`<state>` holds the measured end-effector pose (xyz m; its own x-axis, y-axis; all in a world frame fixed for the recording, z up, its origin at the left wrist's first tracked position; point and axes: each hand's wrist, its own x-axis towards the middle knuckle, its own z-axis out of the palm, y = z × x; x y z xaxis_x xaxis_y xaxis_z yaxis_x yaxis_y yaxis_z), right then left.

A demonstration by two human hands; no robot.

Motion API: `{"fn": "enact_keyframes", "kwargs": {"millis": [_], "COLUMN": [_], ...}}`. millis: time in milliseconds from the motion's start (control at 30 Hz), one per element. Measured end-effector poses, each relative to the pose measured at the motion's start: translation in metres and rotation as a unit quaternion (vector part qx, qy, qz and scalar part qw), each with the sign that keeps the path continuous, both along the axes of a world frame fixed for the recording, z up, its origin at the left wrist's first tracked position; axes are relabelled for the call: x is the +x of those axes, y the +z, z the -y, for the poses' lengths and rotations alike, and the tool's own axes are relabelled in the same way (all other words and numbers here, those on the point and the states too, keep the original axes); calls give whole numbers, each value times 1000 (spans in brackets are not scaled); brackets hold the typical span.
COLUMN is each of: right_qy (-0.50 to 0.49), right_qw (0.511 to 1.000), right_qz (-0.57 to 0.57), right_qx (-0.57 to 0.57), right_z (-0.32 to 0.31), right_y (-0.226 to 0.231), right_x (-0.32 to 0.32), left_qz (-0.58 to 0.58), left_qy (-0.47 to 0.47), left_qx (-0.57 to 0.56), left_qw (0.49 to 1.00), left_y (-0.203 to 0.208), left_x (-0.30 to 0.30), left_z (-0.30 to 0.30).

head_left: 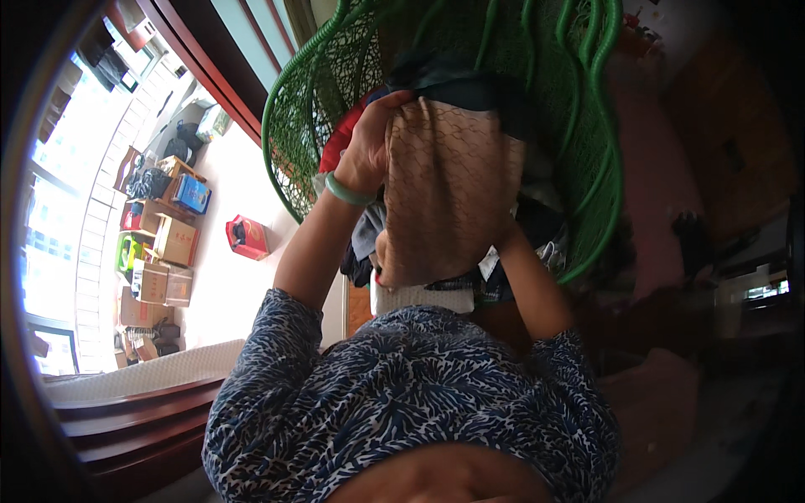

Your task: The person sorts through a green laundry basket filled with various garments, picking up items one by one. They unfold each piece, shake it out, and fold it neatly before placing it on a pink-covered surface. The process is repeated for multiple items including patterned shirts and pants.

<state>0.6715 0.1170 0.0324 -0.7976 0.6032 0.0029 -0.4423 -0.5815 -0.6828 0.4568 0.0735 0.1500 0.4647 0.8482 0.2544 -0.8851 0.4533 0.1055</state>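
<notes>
A tan cloth (453,193) with a fine brown curved-line pattern hangs in front of me, folded or doubled. My left hand (369,142), with a pale green bangle (349,190) on its wrist, is closed on the cloth's upper left corner. My right forearm passes behind the cloth's lower right side. Most of the right hand is hidden; fingers of my right hand (381,250) show at the cloth's lower left edge and seem closed on it. Beneath and behind lies a pile of clothes, with a dark blue garment (457,88), a red piece (340,138) and a grey piece (366,230).
The pile sits in a green woven basket chair (610,159) with a thick rim. On the left floor stand a red box (246,237) and several cardboard boxes (175,241) near bright windows. A dark red wooden bench (142,415) with a pale cushion is at lower left.
</notes>
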Motion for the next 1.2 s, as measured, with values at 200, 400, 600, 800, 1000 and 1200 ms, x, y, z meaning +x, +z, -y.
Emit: {"fn": "enact_keyframes", "kwargs": {"millis": [200,400,600,800,1000,1200], "right_qy": [57,129,115,6,45,0], "right_qw": [983,967,977,952,911,944], "right_qz": [-89,-9,180,291,408,325], "right_qx": [-150,-220,-5,97,27,51], "right_z": [65,77,82,129,181,187], "right_y": [-42,-81,-74,-50,-49,-50], "right_x": [22,58,61,101,150,169], "left_qz": [-152,-57,-531,-721,-716,-680], "left_qy": [96,-1,167,215,121,41], "left_qx": [-112,-237,-146,-20,-50,-160], "left_qw": [977,970,817,658,685,714], "left_y": [-159,-224,-165,-134,-136,-134], "left_x": [-11,42,52,80,112,133], "left_z": [53,132,137,170,221,214]}}
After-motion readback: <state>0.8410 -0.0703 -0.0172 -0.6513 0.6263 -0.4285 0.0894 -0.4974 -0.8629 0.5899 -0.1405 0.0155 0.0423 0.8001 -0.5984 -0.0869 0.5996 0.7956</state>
